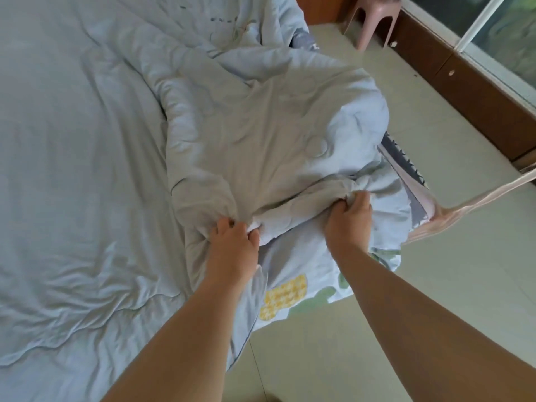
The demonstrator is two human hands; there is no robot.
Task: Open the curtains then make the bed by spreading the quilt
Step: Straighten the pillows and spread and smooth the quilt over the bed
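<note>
A pale blue quilt lies bunched in a rumpled heap along the right side of the bed, its folds running toward the far end. Its patterned underside with a yellow pineapple print hangs over the bed's near right edge. My left hand is closed on a bunched fold of the quilt at its near edge. My right hand grips another fold a little further right. The left part of the bed shows flat, wrinkled pale blue cloth.
Pale tiled floor runs along the bed's right side. A pink plastic stool stands at the far right beside a brown wooden ledge with drawers under a glass window. A pinkish strip of fabric stretches across at the right.
</note>
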